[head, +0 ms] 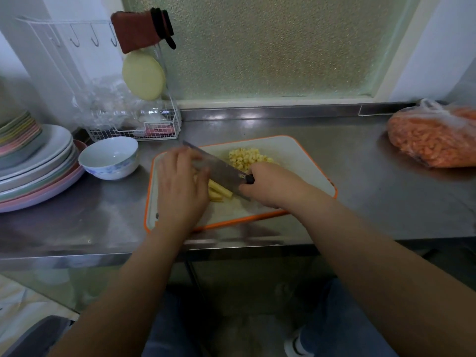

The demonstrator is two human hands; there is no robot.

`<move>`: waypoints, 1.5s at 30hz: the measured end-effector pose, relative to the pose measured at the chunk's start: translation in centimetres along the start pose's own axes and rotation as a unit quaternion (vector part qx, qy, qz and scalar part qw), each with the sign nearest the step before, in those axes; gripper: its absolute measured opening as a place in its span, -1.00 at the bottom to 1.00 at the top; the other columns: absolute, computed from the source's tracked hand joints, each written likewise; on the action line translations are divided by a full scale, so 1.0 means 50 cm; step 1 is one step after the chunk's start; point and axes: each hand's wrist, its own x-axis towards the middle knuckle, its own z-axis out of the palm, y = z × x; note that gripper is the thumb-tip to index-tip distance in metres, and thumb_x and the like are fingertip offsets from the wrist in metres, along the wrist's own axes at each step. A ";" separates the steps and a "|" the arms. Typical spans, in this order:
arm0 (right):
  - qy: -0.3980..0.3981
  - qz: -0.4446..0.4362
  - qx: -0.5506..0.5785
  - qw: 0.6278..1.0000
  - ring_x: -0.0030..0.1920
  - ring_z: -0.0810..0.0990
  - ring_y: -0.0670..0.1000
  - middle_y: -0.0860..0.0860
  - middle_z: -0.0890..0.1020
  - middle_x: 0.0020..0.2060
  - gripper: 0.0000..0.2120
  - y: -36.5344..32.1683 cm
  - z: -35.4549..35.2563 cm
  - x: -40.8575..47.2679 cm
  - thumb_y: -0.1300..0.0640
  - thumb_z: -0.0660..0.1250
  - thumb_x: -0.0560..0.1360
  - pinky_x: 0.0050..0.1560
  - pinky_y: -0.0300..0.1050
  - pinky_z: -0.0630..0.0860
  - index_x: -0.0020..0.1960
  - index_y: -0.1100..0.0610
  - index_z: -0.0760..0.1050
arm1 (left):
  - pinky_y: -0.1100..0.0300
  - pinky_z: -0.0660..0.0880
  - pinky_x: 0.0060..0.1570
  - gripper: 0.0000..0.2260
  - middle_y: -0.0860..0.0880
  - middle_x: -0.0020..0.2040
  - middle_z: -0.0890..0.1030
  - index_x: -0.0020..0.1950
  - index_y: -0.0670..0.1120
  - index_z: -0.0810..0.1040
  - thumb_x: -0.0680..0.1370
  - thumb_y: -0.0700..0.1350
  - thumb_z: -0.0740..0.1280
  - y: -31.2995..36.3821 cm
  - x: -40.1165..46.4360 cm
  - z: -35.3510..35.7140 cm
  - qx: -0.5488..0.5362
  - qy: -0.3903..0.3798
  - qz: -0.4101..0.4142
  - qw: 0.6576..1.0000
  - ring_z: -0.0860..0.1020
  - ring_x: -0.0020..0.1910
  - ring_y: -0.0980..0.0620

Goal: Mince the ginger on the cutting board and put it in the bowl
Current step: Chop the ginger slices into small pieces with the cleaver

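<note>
My right hand (268,185) gripped the cleaver (219,168) handle, left hand (181,184) apparently pinning ginger sticks (219,193); best keep fingertips tucked, minced pile (247,157) at 12 o'clock.

A single wide-angle view from the person's head looks forward and steeply down, close over a steel counter (347,202) that crosses mid-frame. A frosted window (270,47) fills the upper centre; forearms enter from the bottom edge, and legs show at lower centre.
</note>
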 end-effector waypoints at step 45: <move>0.087 0.079 0.242 0.963 -0.40 0.49 0.05 0.08 0.52 -0.31 -0.81 0.087 -0.008 -0.025 0.04 0.31 0.52 -0.47 -0.17 0.43 -0.14 0.09 0.33 | 0.09 0.08 0.46 -0.29 0.07 0.57 0.08 0.57 0.10 -0.03 0.50 0.31 0.10 -0.080 0.095 0.040 0.160 -0.446 0.235 0.849 0.11 0.53 0.04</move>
